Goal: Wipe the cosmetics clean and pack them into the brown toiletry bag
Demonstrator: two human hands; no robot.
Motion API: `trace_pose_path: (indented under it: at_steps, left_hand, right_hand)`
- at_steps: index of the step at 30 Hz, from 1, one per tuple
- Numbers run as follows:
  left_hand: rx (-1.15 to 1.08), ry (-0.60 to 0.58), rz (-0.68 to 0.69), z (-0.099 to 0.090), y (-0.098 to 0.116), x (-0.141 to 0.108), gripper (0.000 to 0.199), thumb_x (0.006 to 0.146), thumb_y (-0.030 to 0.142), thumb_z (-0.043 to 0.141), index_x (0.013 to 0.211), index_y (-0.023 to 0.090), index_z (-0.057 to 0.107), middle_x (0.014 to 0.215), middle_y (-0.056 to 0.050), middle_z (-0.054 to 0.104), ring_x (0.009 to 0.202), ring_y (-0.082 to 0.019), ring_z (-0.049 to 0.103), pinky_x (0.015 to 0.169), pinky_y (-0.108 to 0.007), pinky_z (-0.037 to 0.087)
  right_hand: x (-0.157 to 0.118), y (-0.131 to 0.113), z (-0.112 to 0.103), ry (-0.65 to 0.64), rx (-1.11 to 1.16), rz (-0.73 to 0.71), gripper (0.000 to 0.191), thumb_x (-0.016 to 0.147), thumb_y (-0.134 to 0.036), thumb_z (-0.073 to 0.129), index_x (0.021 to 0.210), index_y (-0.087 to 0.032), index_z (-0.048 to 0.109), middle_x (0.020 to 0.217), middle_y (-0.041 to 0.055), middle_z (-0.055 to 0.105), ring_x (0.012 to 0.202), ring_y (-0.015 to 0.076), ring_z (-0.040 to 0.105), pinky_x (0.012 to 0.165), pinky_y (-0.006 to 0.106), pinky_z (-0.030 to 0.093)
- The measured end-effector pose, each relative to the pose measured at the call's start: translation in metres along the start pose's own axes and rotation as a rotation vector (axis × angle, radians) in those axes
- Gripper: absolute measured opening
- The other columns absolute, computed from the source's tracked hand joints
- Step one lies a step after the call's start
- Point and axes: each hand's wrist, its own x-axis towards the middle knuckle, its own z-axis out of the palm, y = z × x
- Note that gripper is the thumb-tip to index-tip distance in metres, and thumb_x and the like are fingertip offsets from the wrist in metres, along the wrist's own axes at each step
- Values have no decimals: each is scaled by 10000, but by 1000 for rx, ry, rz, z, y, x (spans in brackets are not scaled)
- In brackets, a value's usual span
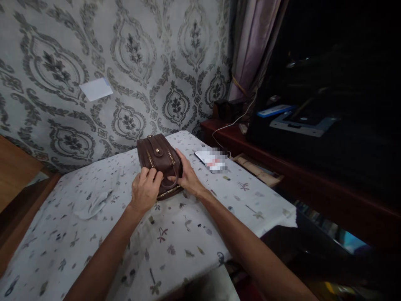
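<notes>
A brown leather handbag (pixel 160 161) with gold-toned zips and a strap with a round gold clasp sits on the tablecloth (pixel 175 246). My left hand (pixel 146 188) is closed at its near left edge, fingers curled by a zip; whether they pinch the zip pull is hidden. Around the right side wraps my right hand (pixel 187 175), its thumb at the looped handle (pixel 171 184) and its fingers along the bag's side. A crumpled white cloth or bag (pixel 95 205) lies left of my left hand.
A phone (pixel 206 161) with a lit screen lies right of the handbag. Beyond the table's right edge stand a dark red cabinet (pixel 266 150) with a part-open drawer (pixel 258 169) and a large dark screen (pixel 328 83). Patterned wallpaper (pixel 134 62) rises behind.
</notes>
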Motion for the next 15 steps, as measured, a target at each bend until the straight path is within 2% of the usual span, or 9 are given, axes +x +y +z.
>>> trace_pose_path:
  at_steps: [5, 7, 9, 11, 13, 15]
  left_hand:
    - [-51, -106, 19, -13, 1, 7, 68, 839, 135, 616, 875, 179, 654, 820, -85, 610, 830, -278, 518, 674, -375, 411]
    - [-90, -124, 17, -17, 2, 10, 181, 804, 147, 641, 984, 159, 661, 871, -96, 617, 865, -289, 526, 697, -385, 423]
    - [-128, -107, 6, -17, 6, 14, 328, 804, 182, 653, 1128, 140, 642, 949, -114, 632, 897, -300, 531, 728, -403, 430]
    - [-170, -66, -14, -14, 11, 18, 433, 822, 202, 652, 1248, 138, 603, 1043, -131, 644, 942, -308, 538, 764, -419, 434]
    - [-222, -27, -42, -9, 17, 22, 459, 838, 187, 645, 1293, 158, 593, 1117, -138, 647, 1000, -313, 542, 804, -431, 436]
    - [-298, 7, -78, -3, 20, 25, 413, 841, 152, 639, 1252, 188, 631, 1134, -128, 660, 1034, -309, 546, 829, -435, 440]
  right_hand:
    - [-1, 1, 2, -9, 100, 64, 1100, 741, -544, 770, 1589, -237, 140, 1597, 123, 296, 1467, 334, 279, 1211, 519, 236]
    - [-1, 6, 5, 5, 160, 84, 1168, 719, -518, 795, 1594, -234, 75, 1582, 141, 305, 1457, 327, 305, 1205, 516, 252]
    - [-1, 12, 8, 31, 198, 81, 1219, 684, -496, 822, 1593, -232, 54, 1580, 151, 300, 1458, 325, 304, 1206, 516, 249]
    - [0, 19, 11, 53, 208, 74, 1210, 657, -485, 836, 1587, -234, 104, 1591, 148, 276, 1472, 325, 276, 1215, 509, 229]
    - [0, 25, 13, 56, 209, 68, 1143, 664, -485, 825, 1573, -230, 180, 1592, 145, 277, 1474, 321, 272, 1221, 496, 218]
    - [0, 27, 13, 40, 218, 64, 1077, 695, -488, 801, 1561, -217, 221, 1581, 149, 302, 1467, 316, 290, 1222, 489, 217]
